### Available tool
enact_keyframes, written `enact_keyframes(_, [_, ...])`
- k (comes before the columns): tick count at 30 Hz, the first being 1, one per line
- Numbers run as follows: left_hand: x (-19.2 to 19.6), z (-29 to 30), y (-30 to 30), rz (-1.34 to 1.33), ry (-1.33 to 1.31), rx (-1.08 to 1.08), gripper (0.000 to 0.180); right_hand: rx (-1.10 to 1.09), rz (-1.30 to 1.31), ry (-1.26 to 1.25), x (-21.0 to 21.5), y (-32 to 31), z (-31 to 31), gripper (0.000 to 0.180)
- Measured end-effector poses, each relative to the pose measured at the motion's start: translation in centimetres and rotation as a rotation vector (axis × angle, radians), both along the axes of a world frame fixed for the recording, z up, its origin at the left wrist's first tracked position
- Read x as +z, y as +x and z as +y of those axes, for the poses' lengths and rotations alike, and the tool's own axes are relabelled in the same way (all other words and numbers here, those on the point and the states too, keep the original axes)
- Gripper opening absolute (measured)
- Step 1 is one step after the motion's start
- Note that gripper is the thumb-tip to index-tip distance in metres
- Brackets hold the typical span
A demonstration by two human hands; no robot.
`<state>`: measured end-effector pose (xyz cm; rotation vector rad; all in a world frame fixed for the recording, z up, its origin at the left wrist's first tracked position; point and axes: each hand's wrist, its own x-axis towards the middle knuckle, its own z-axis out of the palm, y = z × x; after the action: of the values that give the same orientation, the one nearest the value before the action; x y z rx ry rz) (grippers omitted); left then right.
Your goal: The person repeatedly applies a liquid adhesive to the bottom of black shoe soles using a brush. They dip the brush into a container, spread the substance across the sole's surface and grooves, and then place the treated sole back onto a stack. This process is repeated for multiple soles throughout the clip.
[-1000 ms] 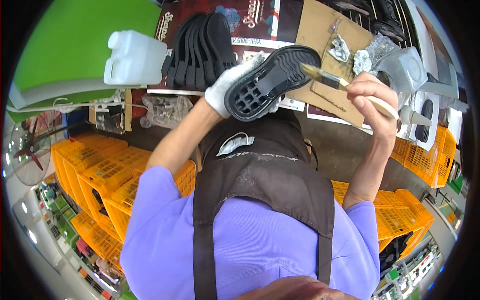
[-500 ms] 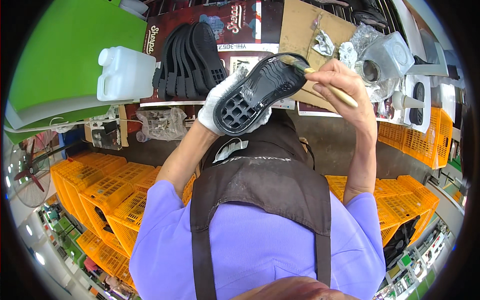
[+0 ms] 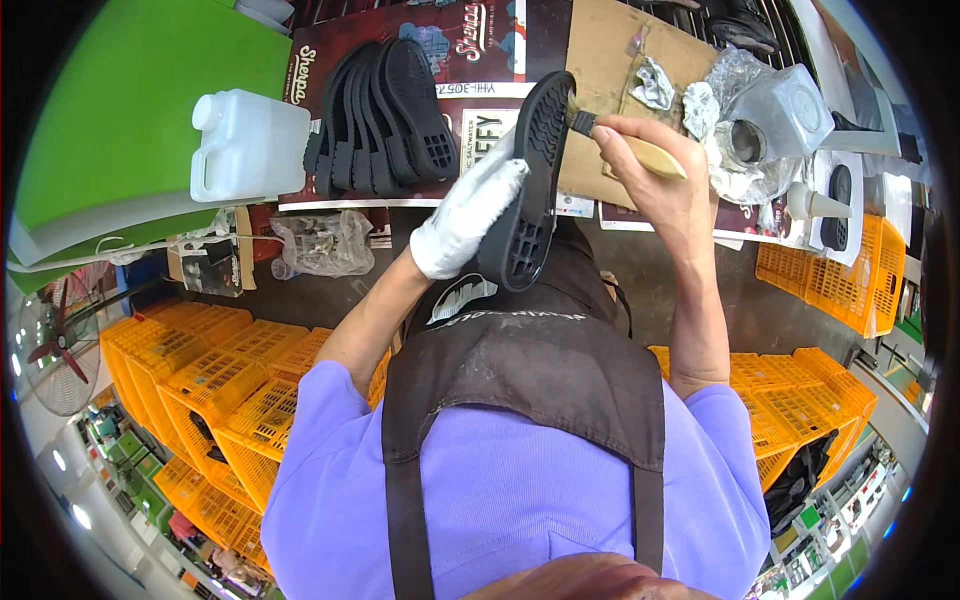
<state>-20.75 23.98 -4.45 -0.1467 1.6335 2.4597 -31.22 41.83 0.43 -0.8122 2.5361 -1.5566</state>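
My left hand (image 3: 468,218), in a white glove, holds a black shoe sole (image 3: 541,150) from its outer side. The sole stands on edge, tilted, so its ridged side wall and part of the gridded heel cavity show. My bare right hand (image 3: 655,172) is closed round the pale wooden handle of a brush (image 3: 645,152). Its bristles meet the sole's rim near the toe; whether they press inside it cannot be seen. Left of the glove, several black soles (image 3: 385,120) stand in a row, leaning together on the printed cardboard.
A white plastic jug (image 3: 255,145) stands left of the soles. At the right lie brown cardboard (image 3: 610,60), crumpled foil (image 3: 652,84) and a clear plastic container (image 3: 785,110) in wrinkled film. Orange crates (image 3: 245,390) are stacked behind me on both sides.
My left hand has turned the sole from face-up onto its edge, raising its toe. My right hand has shifted left with the brush, from the sole's inner face to its rim.
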Motion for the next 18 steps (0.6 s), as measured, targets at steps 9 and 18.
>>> enact_keyframes(9, [0.8,-0.2,-0.1,0.020,0.111,0.051,0.048,0.171,-0.564,-0.071,2.2,-0.9,0.4,0.023])
enact_keyframes(18, [-1.3,-1.7,0.1,-0.170,0.824,0.109,0.048,0.702,0.208,0.024,1.3,2.3,-0.2,0.021])
